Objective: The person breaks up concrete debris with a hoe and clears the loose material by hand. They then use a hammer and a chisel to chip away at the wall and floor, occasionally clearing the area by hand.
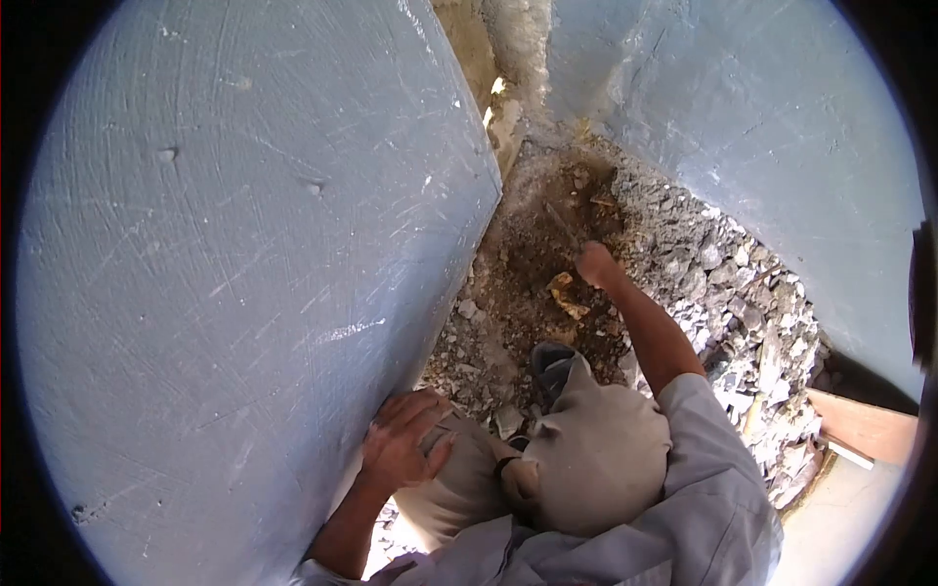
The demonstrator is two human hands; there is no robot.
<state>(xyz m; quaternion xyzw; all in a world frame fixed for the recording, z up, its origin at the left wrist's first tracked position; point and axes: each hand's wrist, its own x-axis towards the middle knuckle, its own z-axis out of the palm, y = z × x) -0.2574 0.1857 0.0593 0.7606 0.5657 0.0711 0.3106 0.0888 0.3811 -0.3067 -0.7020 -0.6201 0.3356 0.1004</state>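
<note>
Right hand (594, 264): fist round one end of rod (562, 223) (thin; type unclear); fingers curled together, exact grip cannot be told.
Rod: over brown soil (518, 244), slanting away from the fist toward the wall corner.
Left hand (403, 439): on left knee (454, 464), beside left wall (244, 244); fingers slightly spread.
Near right hand: yellowish lump (567, 296) on soil.
Right side: rubble (728, 278) along right wall (743, 117).

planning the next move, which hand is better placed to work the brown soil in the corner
Probably the right: the right hand is down at the brown soil, gripping a thin tool. The left hand rests on a knee, farther back.
</note>
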